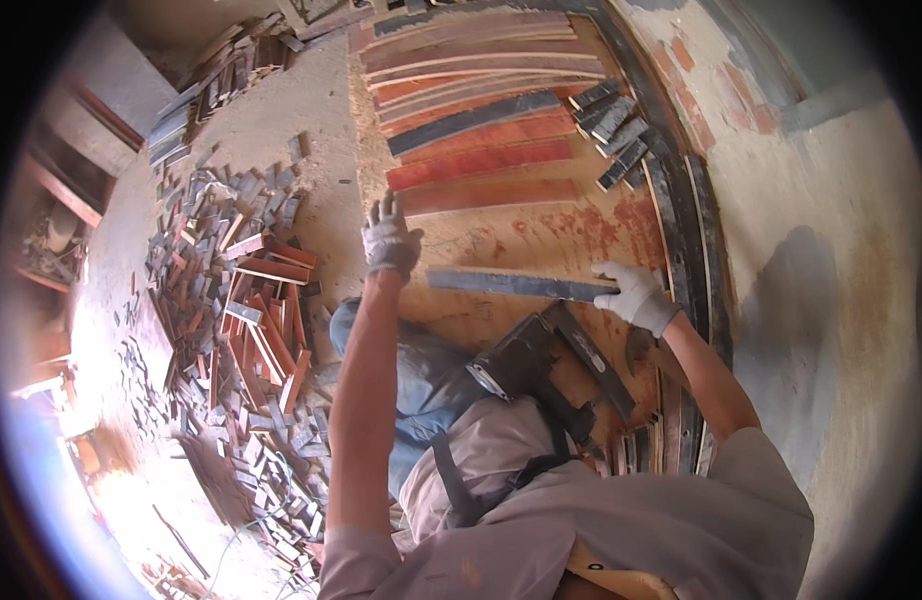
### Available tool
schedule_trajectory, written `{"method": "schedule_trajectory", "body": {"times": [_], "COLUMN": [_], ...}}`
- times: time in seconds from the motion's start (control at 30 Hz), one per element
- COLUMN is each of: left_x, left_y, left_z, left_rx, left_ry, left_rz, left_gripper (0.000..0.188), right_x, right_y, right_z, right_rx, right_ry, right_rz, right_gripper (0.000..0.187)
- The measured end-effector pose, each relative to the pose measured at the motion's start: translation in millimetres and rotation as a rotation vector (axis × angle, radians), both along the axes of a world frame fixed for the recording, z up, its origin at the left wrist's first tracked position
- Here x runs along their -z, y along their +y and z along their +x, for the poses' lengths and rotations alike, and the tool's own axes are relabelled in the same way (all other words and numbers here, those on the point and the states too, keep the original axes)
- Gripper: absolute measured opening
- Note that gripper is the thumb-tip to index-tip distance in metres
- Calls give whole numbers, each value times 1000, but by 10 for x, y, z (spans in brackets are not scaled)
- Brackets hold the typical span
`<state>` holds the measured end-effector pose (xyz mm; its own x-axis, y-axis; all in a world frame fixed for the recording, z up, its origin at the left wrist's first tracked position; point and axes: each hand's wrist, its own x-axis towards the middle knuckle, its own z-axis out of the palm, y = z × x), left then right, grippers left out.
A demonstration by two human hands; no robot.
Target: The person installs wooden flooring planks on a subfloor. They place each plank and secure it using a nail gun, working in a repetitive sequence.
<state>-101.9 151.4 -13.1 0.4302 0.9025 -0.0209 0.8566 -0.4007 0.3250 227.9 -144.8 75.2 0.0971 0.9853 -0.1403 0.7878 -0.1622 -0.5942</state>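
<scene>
My right hand point(636, 298), in a pale work glove, is closed on one end of a dark grey wooden strip point(511, 284). The strip's other end reaches left over the plywood sheet point(481, 240). My left hand point(391, 240), also gloved, is raised by the sheet's left edge with fingers apart and nothing in them. Beyond it a reddish wooden strip point(491, 196) and a red painted strip point(481, 165) lie crosswise on the sheet. A black power tool, which looks like a nail gun point(521, 360), rests beside my knee.
Several short dark wood blocks point(616, 125) lie at the sheet's far right. A large heap of wood offcuts point(266, 310) covers the floor on my left. Along the right runs a plastered wall point(821, 250), with dark long boards point(693, 250) at its foot.
</scene>
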Motion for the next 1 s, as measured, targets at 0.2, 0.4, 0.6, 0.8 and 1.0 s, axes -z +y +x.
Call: {"method": "schedule_trajectory", "body": {"times": [0.2, 0.4, 0.6, 0.8, 1.0], "left_x": [144, 83, 223, 217, 118], "left_y": [192, 98, -380, -782, -926], "left_z": [101, 42, -262, -659, -714], "left_rx": [-56, -46, -135, -105, -409], "left_ry": [-56, -94, -365, -440, -426], "left_rz": [-81, 5, 32, 59, -145], "left_gripper": [70, 23, 21, 22, 33], "right_x": [-983, -1037, -149, -132, -245], "right_y": [-167, -74, 389, 299, 311], "right_z": [-77, -520, -1003, -497, -199], "right_rx": [428, 365, 124, 113, 491], "right_ry": [475, 280, 338, 153, -104], "right_rz": [461, 579, 574, 519, 138], "right_gripper": [57, 45, 17, 20, 53]}}
